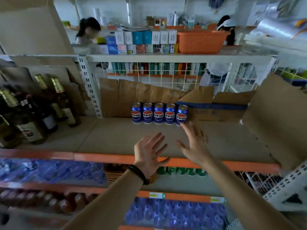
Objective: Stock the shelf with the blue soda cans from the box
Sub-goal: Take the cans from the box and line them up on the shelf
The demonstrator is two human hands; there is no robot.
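Both hands — left hand (150,152), right hand (195,143) — spread empty before five cans (159,113), box (214,107) beside.

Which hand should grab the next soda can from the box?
Probably the right hand: it is open, empty and nearer the cardboard box beside the blue soda cans. The left hand is open too, but farther away.

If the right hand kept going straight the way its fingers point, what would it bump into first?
Probably the rightmost blue soda can: the right hand is open, its fingertips pointing at that can's base, though depth is unclear.
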